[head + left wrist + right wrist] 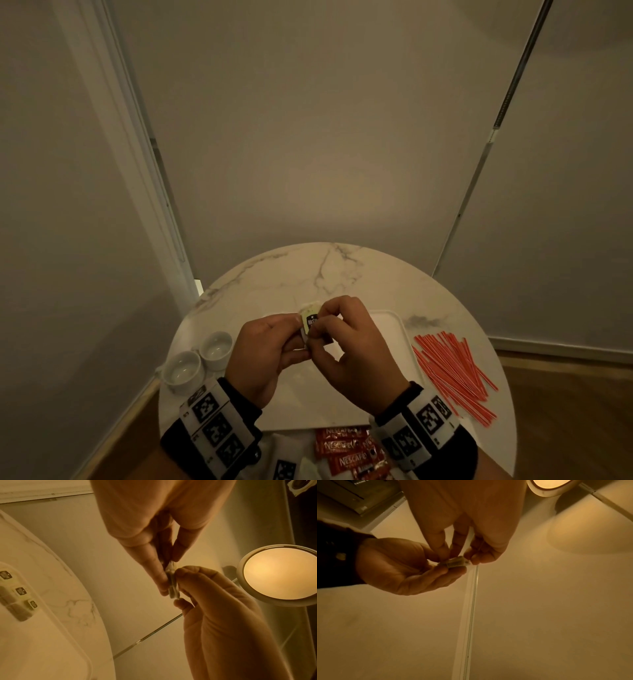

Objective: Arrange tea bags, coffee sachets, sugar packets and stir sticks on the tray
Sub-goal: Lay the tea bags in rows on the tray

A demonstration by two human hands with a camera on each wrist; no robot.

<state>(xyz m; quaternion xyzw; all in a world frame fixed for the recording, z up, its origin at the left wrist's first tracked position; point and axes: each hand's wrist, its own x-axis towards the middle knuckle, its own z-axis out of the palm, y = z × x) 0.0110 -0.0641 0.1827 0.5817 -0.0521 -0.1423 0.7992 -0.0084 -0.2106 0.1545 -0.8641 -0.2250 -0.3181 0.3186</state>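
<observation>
Both hands hover over the white tray (387, 329) and pinch a small stack of tea bags (310, 322) with a black tag. My left hand (296, 329) holds the stack from the left, seen edge-on in the left wrist view as tea bags (172, 582). My right hand (320, 334) pinches the stack's right edge with thumb and fingertips; the right wrist view shows the stack of tea bags (455, 562) between both hands. Three more tea bags (20, 591) lie in a row on the tray (51, 635). Red stir sticks (452, 370) lie right of the tray. Red coffee sachets (346, 452) sit at the near edge.
Two white cups (215, 349) (181, 371) stand left of the tray on the round marble table (308, 274). White walls stand close behind the table. A lit round ceiling lamp (279, 574) shows overhead.
</observation>
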